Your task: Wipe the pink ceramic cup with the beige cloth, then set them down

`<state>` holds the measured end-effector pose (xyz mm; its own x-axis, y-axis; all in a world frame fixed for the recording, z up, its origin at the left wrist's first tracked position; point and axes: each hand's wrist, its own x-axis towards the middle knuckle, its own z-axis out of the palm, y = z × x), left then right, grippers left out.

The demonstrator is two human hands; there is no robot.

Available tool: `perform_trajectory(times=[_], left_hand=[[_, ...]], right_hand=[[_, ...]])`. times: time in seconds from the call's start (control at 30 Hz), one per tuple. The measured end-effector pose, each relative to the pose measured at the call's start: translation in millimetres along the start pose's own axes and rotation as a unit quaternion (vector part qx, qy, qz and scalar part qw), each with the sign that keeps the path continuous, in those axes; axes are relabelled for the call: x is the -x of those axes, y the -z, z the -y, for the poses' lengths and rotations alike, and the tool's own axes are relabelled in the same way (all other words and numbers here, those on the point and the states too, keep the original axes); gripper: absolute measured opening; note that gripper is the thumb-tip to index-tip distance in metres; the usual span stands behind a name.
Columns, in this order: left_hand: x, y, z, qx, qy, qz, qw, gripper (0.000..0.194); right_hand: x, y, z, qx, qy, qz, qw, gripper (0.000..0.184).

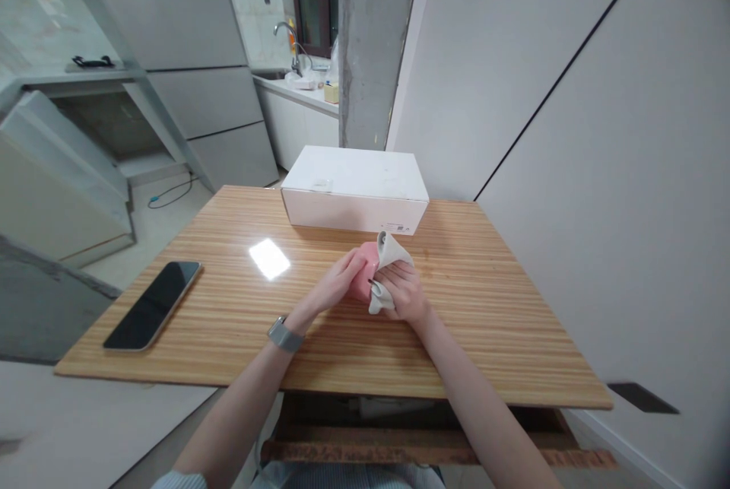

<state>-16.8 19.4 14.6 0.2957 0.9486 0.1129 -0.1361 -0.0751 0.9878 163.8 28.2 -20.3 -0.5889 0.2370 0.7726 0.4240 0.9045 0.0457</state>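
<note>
Just in front of the white box, a small pink object [365, 276] with rounded edges is between my hands; its kind I cannot make out. My left hand [336, 281] grips its left side, thumb and fingers around it. A white cloth [392, 249] is bunched in my right hand [406, 291], whose closed fingers press it against the object's right side. Folds of the cloth stick out above and below those fingers. Part of the pink object is hidden by the cloth and my hands.
A closed white box [357, 188] stands at the back of the wooden table [502, 306]. On the left lies a smartphone [153, 306], screen up. Below the table's front edge a drawer [399, 443] is pulled out. A white wall [570, 169] rises on the right.
</note>
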Motion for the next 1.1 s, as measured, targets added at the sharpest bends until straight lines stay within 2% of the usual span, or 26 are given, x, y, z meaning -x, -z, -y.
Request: perform_trajectory(times=[0.1,0.2,0.3,0.4,0.47,0.53,0.6,0.73,0.9,1.0,1.1], left_hand=[[5,-4.5,-2,0.014,-0.032,0.026,0.999,0.043],[9,-6.5,0,0.081,-0.027,0.063,0.994,0.042],[8,-6.7,5,0.157,0.007,0.074,0.985,0.039],[4,-6.5,11,0.234,0.049,0.013,0.971,0.028],[1,-5.8,13,0.261,0.072,-0.043,0.962,0.031],[-1,-4.3,14,0.23,0.085,-0.072,0.967,0.036],[-1,-2.2,15,0.154,0.082,-0.072,0.982,0.034],[-1,0.2,18,0.066,0.068,-0.06,0.994,0.031],[0,1.0,16,0.001,0.045,-0.029,0.999,0.041],[3,1.4,10,-0.038,0.018,0.004,0.999,0.044],[6,-0.2,4,-0.011,0.003,0.035,0.999,0.04]], right_hand=[[0,2,-2,0.009,-0.049,-0.03,0.998,0.035],[0,1,-1,0.002,-0.102,-0.078,0.992,0.038],[0,1,2,0.01,-0.094,-0.093,0.991,0.042],[-3,1,8,0.034,-0.038,-0.063,0.997,0.043],[-6,0,14,0.047,0.005,-0.039,0.998,0.041],[-9,-2,18,0.051,0.032,-0.025,0.998,0.04],[-9,-2,19,0.048,0.036,-0.026,0.998,0.039],[-4,-1,15,0.033,0.028,-0.027,0.999,0.038],[-2,3,11,0.024,0.013,-0.016,1.0,0.039],[-6,3,13,0.023,-0.017,-0.04,0.999,0.043],[-9,1,15,0.013,-0.086,-0.104,0.991,0.047]])
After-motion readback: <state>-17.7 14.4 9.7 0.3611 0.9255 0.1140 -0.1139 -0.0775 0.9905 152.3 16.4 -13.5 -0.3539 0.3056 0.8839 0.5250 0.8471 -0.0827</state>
